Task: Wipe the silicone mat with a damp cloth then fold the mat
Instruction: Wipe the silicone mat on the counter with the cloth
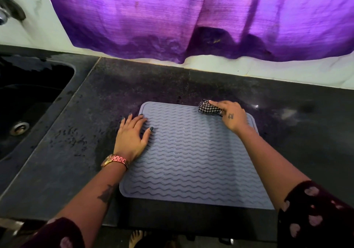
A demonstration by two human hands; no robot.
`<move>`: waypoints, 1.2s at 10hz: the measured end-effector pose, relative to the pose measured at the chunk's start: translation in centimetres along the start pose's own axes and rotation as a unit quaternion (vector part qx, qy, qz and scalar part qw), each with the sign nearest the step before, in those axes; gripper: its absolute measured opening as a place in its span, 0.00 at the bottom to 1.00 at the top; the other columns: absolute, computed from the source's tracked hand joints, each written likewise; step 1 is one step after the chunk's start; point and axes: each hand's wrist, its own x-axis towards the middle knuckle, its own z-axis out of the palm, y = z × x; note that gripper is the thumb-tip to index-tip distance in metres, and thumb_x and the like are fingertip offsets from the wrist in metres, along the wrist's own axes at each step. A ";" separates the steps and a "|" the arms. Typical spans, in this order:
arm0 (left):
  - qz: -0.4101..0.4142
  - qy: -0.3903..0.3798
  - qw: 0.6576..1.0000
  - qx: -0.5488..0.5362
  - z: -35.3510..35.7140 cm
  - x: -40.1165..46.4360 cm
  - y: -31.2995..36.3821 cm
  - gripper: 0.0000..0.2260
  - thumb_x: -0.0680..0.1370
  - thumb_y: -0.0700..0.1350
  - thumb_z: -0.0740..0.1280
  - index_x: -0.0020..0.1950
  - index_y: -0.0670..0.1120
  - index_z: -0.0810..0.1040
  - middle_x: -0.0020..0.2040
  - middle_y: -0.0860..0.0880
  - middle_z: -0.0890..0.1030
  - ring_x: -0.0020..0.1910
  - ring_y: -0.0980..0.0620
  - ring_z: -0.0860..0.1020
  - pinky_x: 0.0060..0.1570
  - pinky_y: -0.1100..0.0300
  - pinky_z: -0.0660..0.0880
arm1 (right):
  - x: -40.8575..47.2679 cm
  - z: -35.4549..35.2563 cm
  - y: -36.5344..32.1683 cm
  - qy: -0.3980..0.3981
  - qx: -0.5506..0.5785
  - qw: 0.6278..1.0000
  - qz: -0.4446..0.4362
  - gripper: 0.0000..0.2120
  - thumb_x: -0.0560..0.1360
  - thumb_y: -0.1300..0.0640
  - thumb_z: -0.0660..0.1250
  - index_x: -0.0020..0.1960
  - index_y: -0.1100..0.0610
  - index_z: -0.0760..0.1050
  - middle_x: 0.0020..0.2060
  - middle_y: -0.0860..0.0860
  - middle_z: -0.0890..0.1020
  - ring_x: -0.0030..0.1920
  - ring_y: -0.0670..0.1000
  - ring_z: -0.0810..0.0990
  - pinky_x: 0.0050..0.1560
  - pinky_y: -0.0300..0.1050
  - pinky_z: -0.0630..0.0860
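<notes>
Nearest to me, the grey rectangular silicone mat (191,157) with its wavy ridges lies flat on the dark speckled stone counter (76,113), its near edge at the counter's front lip and its longer sides running away from me. My left hand (132,134) rests flat with fingers spread on the mat's left edge, pinning it down; a pink metal watch (115,160) sits on that wrist. Further out, my right hand (229,115) holds the bunched black-and-white checked cloth (207,108) at the mat's far right corner, index finger stretched along it. So the cloth sits at the far end, and almost the whole ridged face lies between it and me; I judge the wipe should sweep back along the ridges toward the near edge. Beyond hangs a purple curtain (172,18); a black sink (28,94) lies to the left.
</notes>
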 end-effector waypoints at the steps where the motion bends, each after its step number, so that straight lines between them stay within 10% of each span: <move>1: -0.001 -0.001 1.000 0.001 0.2 0.0 -0.1 0.27 0.76 0.58 0.52 0.69 0.46 0.70 0.71 0.48 0.69 0.74 0.43 0.60 0.75 0.49 0.48 | -3.6 1.2 0.3 0.035 -0.021 0.999 -0.003 0.30 0.76 0.68 0.58 0.69 0.39 0.66 0.67 0.51 0.72 0.63 0.57 0.69 0.63 0.56 0.67; 10: 0.002 0.007 1.000 0.013 0.2 -0.1 -0.1 0.28 0.75 0.59 0.51 0.69 0.45 0.71 0.70 0.46 0.70 0.73 0.42 0.61 0.75 0.48 0.48 | -14.4 2.6 -2.0 0.029 0.001 1.000 0.007 0.33 0.73 0.68 0.61 0.67 0.36 0.66 0.68 0.46 0.70 0.66 0.51 0.64 0.66 0.52 0.56; 12: 0.001 0.009 1.000 0.013 0.2 -0.1 0.0 0.28 0.75 0.59 0.52 0.69 0.45 0.71 0.70 0.46 0.71 0.73 0.42 0.61 0.75 0.48 0.49 | -14.6 1.4 -2.3 0.027 0.036 0.999 0.007 0.31 0.73 0.67 0.63 0.65 0.35 0.69 0.64 0.44 0.74 0.60 0.50 0.68 0.53 0.45 0.58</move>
